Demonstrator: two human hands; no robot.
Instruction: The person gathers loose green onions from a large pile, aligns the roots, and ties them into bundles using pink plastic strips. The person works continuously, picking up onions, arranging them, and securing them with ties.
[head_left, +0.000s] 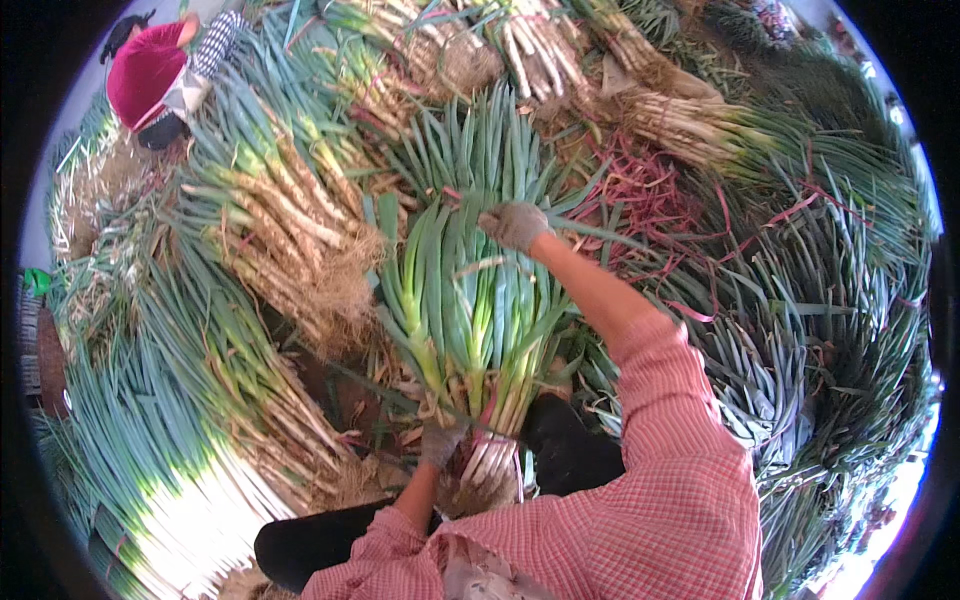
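Note:
A large bundle of long green onions (472, 307) lies before me, leaves pointing away and roots toward my lap. A pink tie (491, 431) circles its lower stalks. My left hand (442, 442), in a grey glove, is at the left side of the stalks near that tie; its fingers are partly hidden and its grip is unclear. My right hand (515, 225), also gloved, lies over the upper leaves with fingers curled; whether it grips any leaves cannot be told. Near it, another bit of pink tie (451, 193) shows among the leaves.
Onion bundles with rooty ends (300, 225) lie at the left, more bundles (675, 127) at the upper right. Loose pink strips (645, 187) are heaped beyond my right arm. Dark green leaves (840, 322) pile up at the right. Another person (150, 75) bends over at the upper left.

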